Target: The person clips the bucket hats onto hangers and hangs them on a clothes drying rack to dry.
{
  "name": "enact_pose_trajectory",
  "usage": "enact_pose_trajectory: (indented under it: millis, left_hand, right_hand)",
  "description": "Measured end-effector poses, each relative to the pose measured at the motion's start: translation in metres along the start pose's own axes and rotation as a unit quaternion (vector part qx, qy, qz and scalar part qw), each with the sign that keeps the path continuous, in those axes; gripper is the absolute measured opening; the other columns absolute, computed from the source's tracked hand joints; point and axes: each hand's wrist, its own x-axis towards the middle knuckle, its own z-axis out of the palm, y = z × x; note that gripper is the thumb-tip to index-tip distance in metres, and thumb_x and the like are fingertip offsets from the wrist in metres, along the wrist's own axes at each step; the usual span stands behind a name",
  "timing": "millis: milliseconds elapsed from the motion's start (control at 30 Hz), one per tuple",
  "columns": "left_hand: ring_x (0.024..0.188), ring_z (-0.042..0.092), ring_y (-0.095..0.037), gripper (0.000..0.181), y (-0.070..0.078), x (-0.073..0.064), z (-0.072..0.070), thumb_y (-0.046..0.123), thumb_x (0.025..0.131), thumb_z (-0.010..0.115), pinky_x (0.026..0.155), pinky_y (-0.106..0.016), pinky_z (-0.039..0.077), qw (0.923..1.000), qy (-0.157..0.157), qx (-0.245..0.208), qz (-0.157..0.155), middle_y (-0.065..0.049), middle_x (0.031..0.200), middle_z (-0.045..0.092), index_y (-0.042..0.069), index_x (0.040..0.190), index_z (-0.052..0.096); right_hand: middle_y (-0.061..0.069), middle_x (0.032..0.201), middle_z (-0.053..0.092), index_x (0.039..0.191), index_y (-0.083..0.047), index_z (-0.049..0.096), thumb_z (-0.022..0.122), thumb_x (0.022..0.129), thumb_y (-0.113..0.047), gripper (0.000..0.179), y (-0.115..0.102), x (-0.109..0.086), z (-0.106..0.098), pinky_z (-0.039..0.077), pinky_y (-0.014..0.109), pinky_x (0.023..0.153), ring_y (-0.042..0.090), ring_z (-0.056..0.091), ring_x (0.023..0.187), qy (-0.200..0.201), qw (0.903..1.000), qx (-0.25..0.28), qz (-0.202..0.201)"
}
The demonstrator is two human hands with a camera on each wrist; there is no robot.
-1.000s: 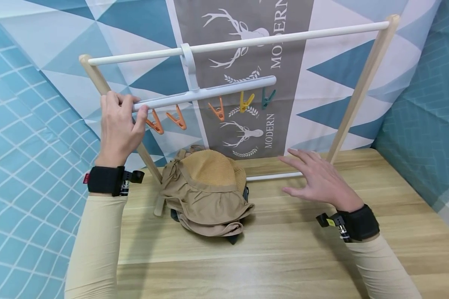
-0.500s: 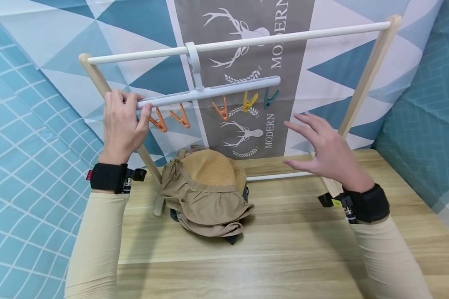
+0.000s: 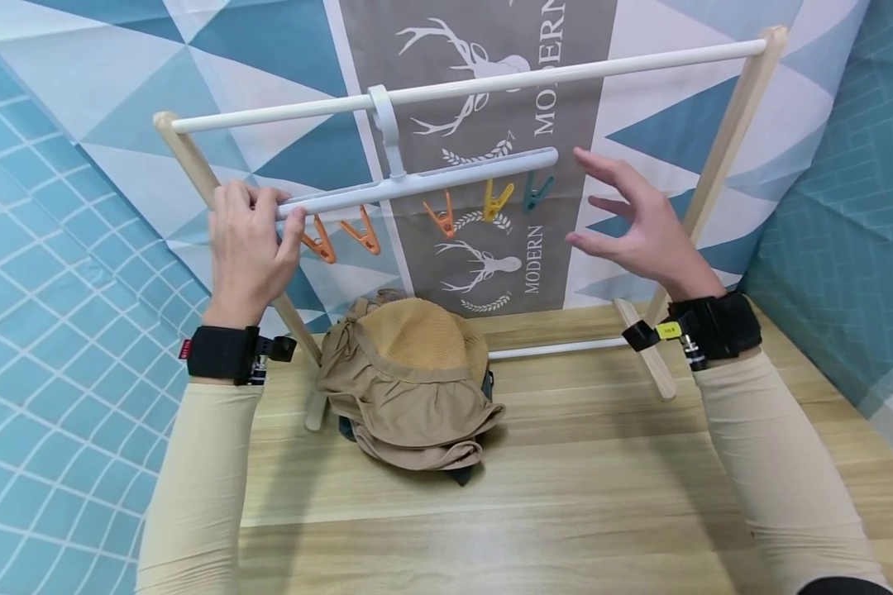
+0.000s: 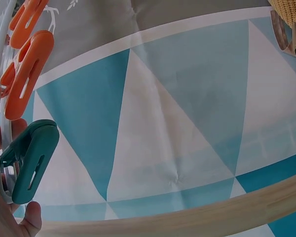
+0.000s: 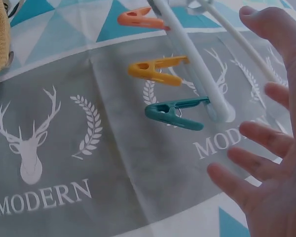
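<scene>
A pale blue-white clip hanger [image 3: 417, 183] hangs by its hook [image 3: 387, 128] from the white rail of a rack. My left hand [image 3: 247, 248] grips the hanger's left end, thumb in front. A green clip [image 4: 39, 158] beside that hand shows in the left wrist view. Along the bar hang several other clips: orange clips [image 3: 365, 235], a yellow clip [image 3: 489, 207] and a teal clip [image 3: 533, 197]. Spread fingers mark my right hand [image 3: 643, 223], just off the hanger's right end and apart from it. In the right wrist view its palm [image 5: 281, 182] holds nothing.
The rack has a white top rail [image 3: 565, 77] and wooden side posts [image 3: 737, 136]. A tan and brown hat [image 3: 417, 364] lies on the wood-grain table [image 3: 536, 496] by the left post, over something dark. Patterned cloth [image 3: 647, 107] hangs behind.
My right hand has risen from low near the right post to the hanger's right end. The hanger has shifted slightly right along the rail, with my left hand still on it.
</scene>
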Motion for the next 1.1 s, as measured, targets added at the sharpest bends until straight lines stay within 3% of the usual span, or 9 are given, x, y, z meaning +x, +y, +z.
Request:
enact_pose_trajectory:
  millis: [167,333,533,800,967,1100]
  left_hand:
    - [0.1,0.037,-0.05,0.058,0.001,0.001,0.0,0.043,0.119,0.041,0.085,-0.055,0.025,1.0,-0.002,0.004,0.004,-0.033,0.109,0.046,-0.008,0.13,0.066]
    - [0.099,0.037,-0.05,0.058,0.002,0.003,0.0,0.043,0.118,0.042,0.084,-0.054,0.025,1.0,-0.002,0.0,0.004,-0.032,0.107,0.046,-0.008,0.128,0.067]
    - [0.1,0.036,-0.05,0.06,0.001,0.003,0.008,0.044,0.117,0.042,0.086,-0.054,0.025,0.9999,0.003,-0.012,0.005,-0.031,0.106,0.044,-0.01,0.126,0.066]
    - [0.101,0.041,-0.051,0.057,0.007,0.009,0.012,0.043,0.117,0.043,0.084,-0.056,0.027,0.9998,0.002,-0.015,0.01,-0.034,0.112,0.052,-0.007,0.129,0.069]
    - [0.1,0.04,-0.05,0.054,0.01,0.01,0.014,0.04,0.117,0.044,0.086,-0.058,0.028,0.9997,0.0,-0.021,0.016,-0.035,0.113,0.054,-0.006,0.13,0.068]
    - [0.099,0.039,-0.05,0.057,0.011,0.01,0.016,0.043,0.117,0.042,0.086,-0.056,0.026,0.9997,-0.001,-0.022,0.013,-0.034,0.114,0.054,-0.006,0.131,0.068]
  right_hand:
    - [0.014,0.184,0.036,0.18,-0.022,0.028,0.082,0.098,0.0,0.101,0.001,0.016,0.0,0.039,0.054,0.138,0.03,0.035,0.174,0.023,0.9952,0.094,0.01]
    - [0.017,0.183,0.038,0.179,-0.023,0.033,0.083,0.099,-0.005,0.096,0.003,0.027,-0.001,0.034,0.057,0.139,0.034,0.035,0.173,0.039,0.9854,0.162,0.031]
    - [0.018,0.179,0.043,0.177,-0.024,0.036,0.078,0.102,-0.002,0.089,0.003,0.04,0.005,0.046,0.043,0.133,0.033,0.043,0.169,0.026,0.9868,0.15,0.055]
    - [0.013,0.165,0.063,0.168,-0.017,0.052,0.076,0.107,-0.013,0.066,0.006,0.055,0.014,0.056,0.018,0.109,0.007,0.07,0.138,0.016,0.9892,0.123,0.078]
    - [0.001,0.136,0.076,0.145,-0.008,0.075,0.076,0.108,-0.01,0.037,0.004,0.056,0.017,0.06,0.014,0.096,0.003,0.081,0.108,0.039,0.9882,0.131,0.069]
    - [-0.005,0.125,0.076,0.137,-0.004,0.079,0.074,0.108,-0.007,0.029,0.005,0.055,0.016,0.061,0.016,0.091,0.003,0.084,0.1,0.043,0.9858,0.147,0.069]
